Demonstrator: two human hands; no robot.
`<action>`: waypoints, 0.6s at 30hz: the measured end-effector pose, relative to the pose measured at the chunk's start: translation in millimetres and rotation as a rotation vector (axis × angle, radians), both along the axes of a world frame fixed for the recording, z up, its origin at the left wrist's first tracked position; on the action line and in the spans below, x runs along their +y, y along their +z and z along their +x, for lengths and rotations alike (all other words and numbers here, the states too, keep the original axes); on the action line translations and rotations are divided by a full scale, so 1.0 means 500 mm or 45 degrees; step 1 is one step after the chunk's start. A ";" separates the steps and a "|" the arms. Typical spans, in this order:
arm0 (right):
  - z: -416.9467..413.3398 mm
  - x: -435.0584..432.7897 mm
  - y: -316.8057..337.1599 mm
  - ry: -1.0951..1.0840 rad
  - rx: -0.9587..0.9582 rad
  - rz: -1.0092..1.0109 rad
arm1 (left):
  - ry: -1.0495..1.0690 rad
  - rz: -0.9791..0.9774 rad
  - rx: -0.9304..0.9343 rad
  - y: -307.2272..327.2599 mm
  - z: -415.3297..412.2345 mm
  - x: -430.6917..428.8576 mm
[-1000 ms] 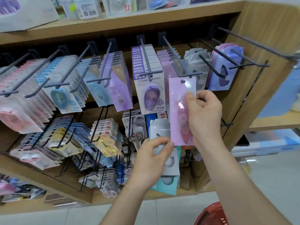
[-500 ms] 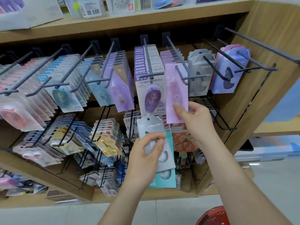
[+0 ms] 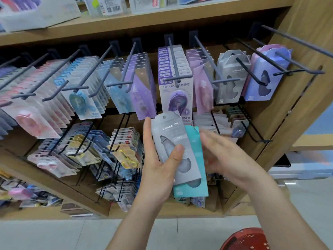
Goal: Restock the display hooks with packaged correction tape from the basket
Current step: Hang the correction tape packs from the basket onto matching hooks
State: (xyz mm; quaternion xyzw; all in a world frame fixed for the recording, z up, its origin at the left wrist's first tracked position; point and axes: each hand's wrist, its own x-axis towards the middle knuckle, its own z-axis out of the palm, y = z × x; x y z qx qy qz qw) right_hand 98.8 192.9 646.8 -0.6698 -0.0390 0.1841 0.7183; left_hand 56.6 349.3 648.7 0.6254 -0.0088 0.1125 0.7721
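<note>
Below the Campus pack (image 3: 175,92), two hands are showing, left hand (image 3: 158,168) and right hand (image 3: 227,159), two tape packs are showing, one grey pack (image 3: 172,139) and one teal pack (image 3: 197,159), and one red basket (image 3: 246,239) is peeking in.

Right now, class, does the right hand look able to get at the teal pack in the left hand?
Probably yes: the right hand is open beside the bare right edge of the teal pack; the grey MONO AIR pack covers only its left side.
</note>
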 end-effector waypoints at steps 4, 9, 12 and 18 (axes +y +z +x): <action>-0.033 0.016 -0.025 0.108 -0.060 0.191 | 0.059 -0.031 0.013 0.002 -0.001 0.004; -0.027 0.019 -0.028 -0.062 -0.159 0.120 | 0.199 0.027 -0.039 0.020 -0.010 0.039; -0.032 0.024 -0.022 -0.079 -0.184 0.122 | 0.370 0.347 -0.035 0.026 -0.025 0.088; -0.038 0.088 -0.013 0.087 -0.271 0.065 | 0.381 0.420 0.141 0.031 -0.046 0.148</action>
